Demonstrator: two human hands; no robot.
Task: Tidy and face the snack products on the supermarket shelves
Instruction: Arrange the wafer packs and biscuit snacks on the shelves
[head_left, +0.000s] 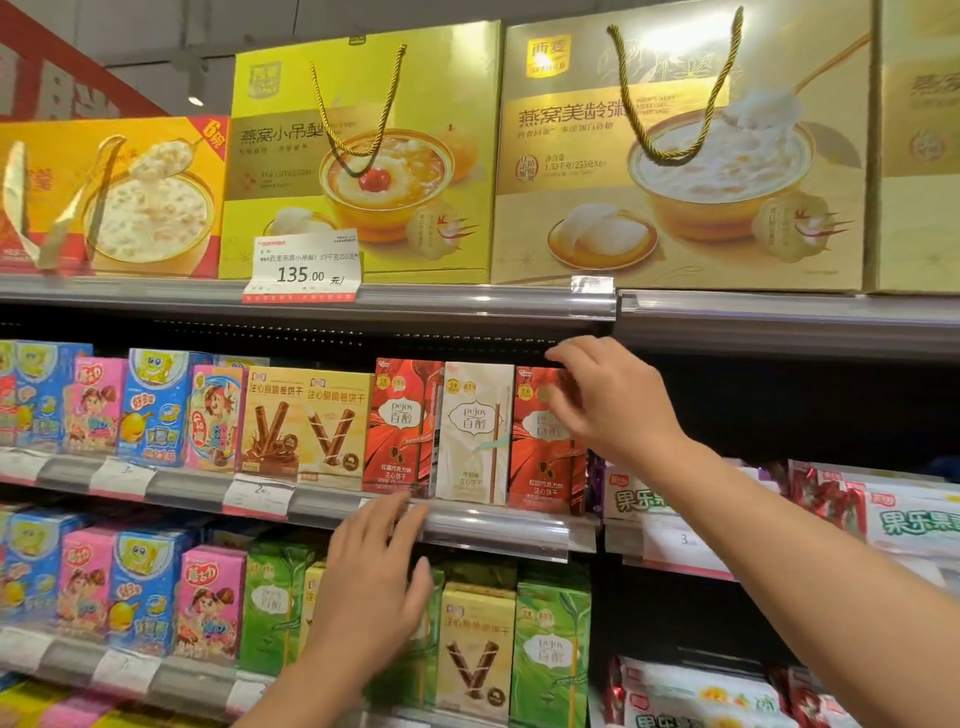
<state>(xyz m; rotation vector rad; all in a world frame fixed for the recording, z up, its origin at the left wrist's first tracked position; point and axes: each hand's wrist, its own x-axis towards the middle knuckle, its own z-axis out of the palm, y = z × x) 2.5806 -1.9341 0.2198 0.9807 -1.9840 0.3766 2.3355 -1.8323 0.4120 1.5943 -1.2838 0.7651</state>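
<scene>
Right hand (608, 400) on red box (545, 447)

- The right hand (610, 400) is raised high and reaches forward, back of the hand toward the camera, fingers slightly bent and spread, fingertips pointing up and left.
- The right forearm runs bare from the lower right edge up to the wrist.
- The left hand (371, 587) is lower, fingers straight and together, pointing up and right.
- The left forearm rises from the bottom edge.

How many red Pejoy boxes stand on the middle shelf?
2 at the front: one red cardboard Pejoy box left of the white Pejoy box, one right of it, under the right hand. Others may hide behind.
</scene>
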